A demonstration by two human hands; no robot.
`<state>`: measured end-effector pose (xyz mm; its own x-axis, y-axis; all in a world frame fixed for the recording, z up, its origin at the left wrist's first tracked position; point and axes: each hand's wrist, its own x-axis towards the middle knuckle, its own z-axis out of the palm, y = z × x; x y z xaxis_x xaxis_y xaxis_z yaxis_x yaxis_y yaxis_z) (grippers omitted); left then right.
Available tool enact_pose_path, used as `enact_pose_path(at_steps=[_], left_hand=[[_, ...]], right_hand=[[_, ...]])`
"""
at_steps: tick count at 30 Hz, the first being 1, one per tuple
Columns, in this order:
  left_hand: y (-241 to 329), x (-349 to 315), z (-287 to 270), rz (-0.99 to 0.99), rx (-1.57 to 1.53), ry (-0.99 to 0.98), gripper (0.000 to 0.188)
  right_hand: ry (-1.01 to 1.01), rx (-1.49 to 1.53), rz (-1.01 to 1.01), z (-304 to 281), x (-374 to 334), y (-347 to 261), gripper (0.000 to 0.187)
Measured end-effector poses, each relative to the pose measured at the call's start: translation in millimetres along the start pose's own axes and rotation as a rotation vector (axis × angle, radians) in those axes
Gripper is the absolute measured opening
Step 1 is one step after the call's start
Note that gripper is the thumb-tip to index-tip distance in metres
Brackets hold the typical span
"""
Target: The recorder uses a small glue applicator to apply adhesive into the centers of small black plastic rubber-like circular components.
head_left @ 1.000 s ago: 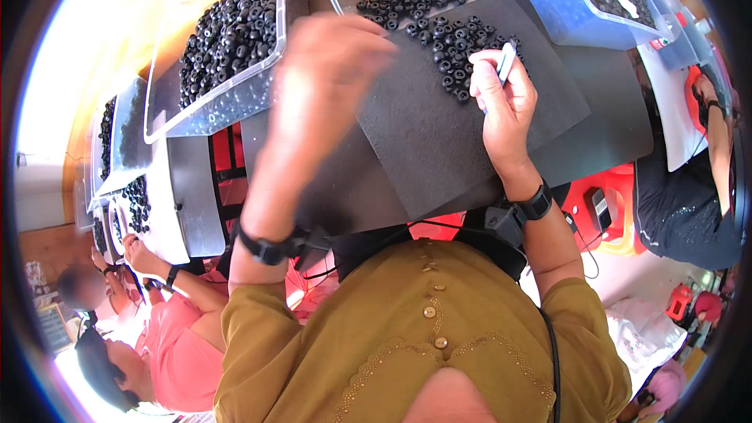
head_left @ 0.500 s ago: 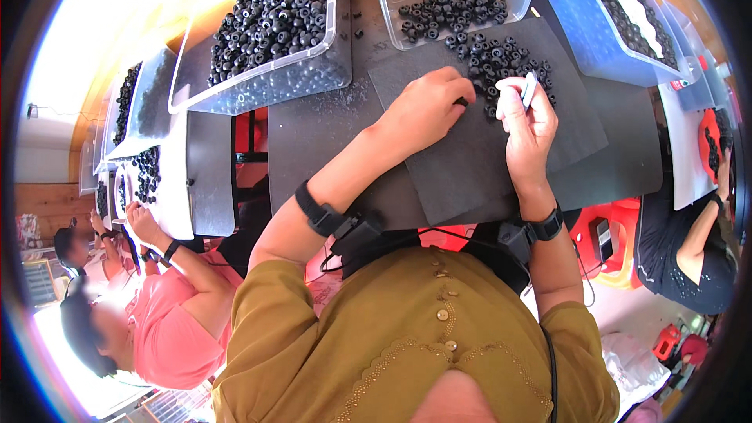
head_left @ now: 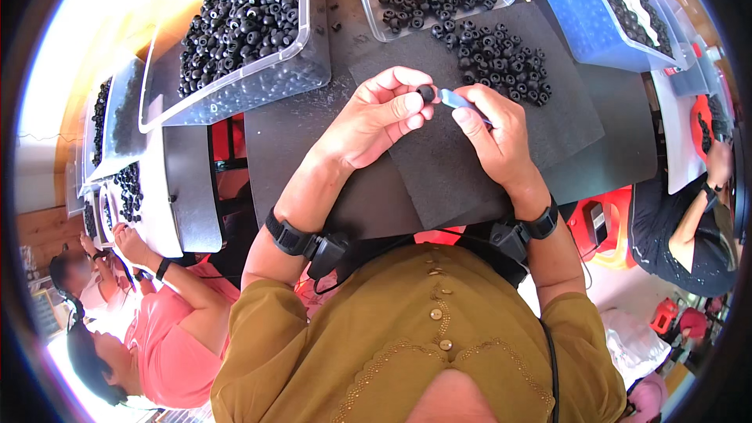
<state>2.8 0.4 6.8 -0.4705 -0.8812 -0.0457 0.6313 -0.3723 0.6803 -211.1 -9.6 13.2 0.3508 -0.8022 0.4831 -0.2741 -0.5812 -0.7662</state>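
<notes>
Between the thumb and fingers of my left hand [head_left: 384,113] is one small round black part [head_left: 425,93]. A short, flat, pale blue-grey tool [head_left: 453,99] sits in the closed fingers of my right hand [head_left: 495,131], its tip close beside the black part. Whether the tip touches the part I cannot tell. Both hands are above a dark square mat [head_left: 439,180]. Just beyond them a pile of similar black parts [head_left: 505,63], with holes in them, lies on the mat.
A large clear bin [head_left: 235,106] heaped with black parts stands at the far left. Behind the pile lies a tipped clear tub [head_left: 376,0] with more parts. A bluish bin [head_left: 583,23] is at the far right. People work at tables on both sides.
My left hand has lifted a black part from the pile and turned upward. My right hand has moved left toward it with the tool. The view has shifted slightly.
</notes>
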Motion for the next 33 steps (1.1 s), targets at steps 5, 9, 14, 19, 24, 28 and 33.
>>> enact_pose_path(at_steps=[5,9,14,19,24,28,33], left_hand=[[0,-3,2,0.027,-0.052,0.029,0.025],[1,-2,4,0.035,-0.043,0.033,0.024],[-2,-2,0,0.038,-0.008,0.040,0.022],[-2,-2,2,0.033,0.006,0.037,0.021],[-1,-2,2,0.025,0.017,0.035,0.018],[-2,-4,2,0.032,0.019,0.038,0.015],[-4,-8,13,-0.052,0.109,-0.145,0.013]], right_hand=[[-0.048,-0.032,-0.021,0,2,-6,0.018],[-0.059,-0.060,-0.021,-2,2,-8,0.018],[-0.072,-0.081,-0.015,-3,2,-10,0.017],[-0.079,-0.079,-0.020,-4,2,-8,0.018],[-0.083,-0.106,-0.018,-5,3,-11,0.017],[-0.084,-0.104,-0.044,-5,3,-9,0.016],[0.177,-0.023,0.209,-4,4,1,0.016]])
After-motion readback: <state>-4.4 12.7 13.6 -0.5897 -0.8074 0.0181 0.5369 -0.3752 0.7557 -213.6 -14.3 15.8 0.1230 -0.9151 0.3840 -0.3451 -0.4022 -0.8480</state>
